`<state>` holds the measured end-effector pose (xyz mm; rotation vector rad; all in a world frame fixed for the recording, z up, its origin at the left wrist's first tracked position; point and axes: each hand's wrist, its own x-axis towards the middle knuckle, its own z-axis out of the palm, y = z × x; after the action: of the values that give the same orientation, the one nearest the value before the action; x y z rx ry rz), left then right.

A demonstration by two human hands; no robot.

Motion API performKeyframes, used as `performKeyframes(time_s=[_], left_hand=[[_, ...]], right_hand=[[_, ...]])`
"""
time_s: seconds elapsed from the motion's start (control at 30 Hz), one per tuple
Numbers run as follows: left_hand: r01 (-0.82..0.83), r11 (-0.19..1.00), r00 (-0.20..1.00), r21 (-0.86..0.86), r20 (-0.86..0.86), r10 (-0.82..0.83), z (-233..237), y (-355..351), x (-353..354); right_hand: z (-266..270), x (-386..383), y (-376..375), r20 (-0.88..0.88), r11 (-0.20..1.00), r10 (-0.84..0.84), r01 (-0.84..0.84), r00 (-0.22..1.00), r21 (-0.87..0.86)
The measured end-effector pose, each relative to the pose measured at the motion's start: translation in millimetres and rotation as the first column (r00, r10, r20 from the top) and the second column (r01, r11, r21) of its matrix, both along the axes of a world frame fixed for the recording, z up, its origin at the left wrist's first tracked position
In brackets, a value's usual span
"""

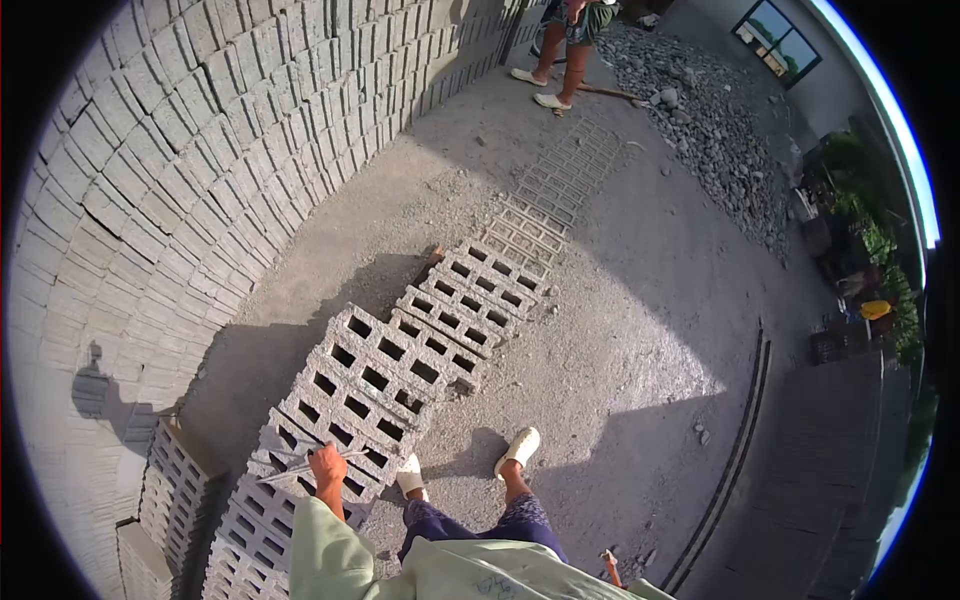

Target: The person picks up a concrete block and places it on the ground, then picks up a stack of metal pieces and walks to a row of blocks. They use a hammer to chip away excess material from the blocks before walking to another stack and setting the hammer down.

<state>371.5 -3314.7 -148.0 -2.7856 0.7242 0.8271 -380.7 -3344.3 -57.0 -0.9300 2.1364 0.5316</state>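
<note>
My left hand (328, 468) is closed around a thin grey bar-like tool (285, 475), which lies across the top of a row of hollow concrete blocks (345, 395). The blocks stand side by side, with their rectangular holes facing up. Lower at the right, my right hand (611, 566) hangs beside my body, away from the blocks. It is small and partly hidden in this view, so I cannot tell whether its fingers hold anything.
Tall stacks of concrete blocks (240, 120) line the left side. Ahead, block-shaped outlines (565, 175) mark the ground, and a person (570, 60) stands beyond them. Rubble (700, 120) is piled at the upper right. A long dark rail (735, 445) runs along the right.
</note>
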Motion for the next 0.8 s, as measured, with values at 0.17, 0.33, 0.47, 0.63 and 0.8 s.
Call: performKeyframes(time_s=[0.17,0.33,0.47,0.63,0.8], left_hand=[[0.053,0.899,0.993,-0.434,-0.073,-0.094,90.1,-69.1,-59.0],[-0.129,0.523,0.981,-0.843,-0.187,-0.059,142.2,-195.9,-134.3],[-0.604,0.476,0.611,-0.64,-0.755,-0.24,205.4,-323.3,-173.9],[-0.702,0.569,0.529,-0.429,-0.848,0.013,192.7,-481.1,-207.5],[-0.494,0.602,0.817,-0.628,-0.571,0.075,200.5,-619.1,-210.5]], right_hand=[[-16.0,41.1,-119.0,0.237,0.982,-0.116,0.147,0.965,-0.12],[3.3,19.6,-210.1,0.373,0.958,-0.168,0.241,0.912,-0.157],[32.4,-6.3,-271.8,0.393,0.947,-0.203,0.281,0.897,-0.152],[71.4,-9.0,-365.0,0.408,0.925,-0.263,0.348,0.874,-0.15],[25.6,-74.2,-423.1,0.479,0.901,-0.304,0.412,0.823,-0.135]])
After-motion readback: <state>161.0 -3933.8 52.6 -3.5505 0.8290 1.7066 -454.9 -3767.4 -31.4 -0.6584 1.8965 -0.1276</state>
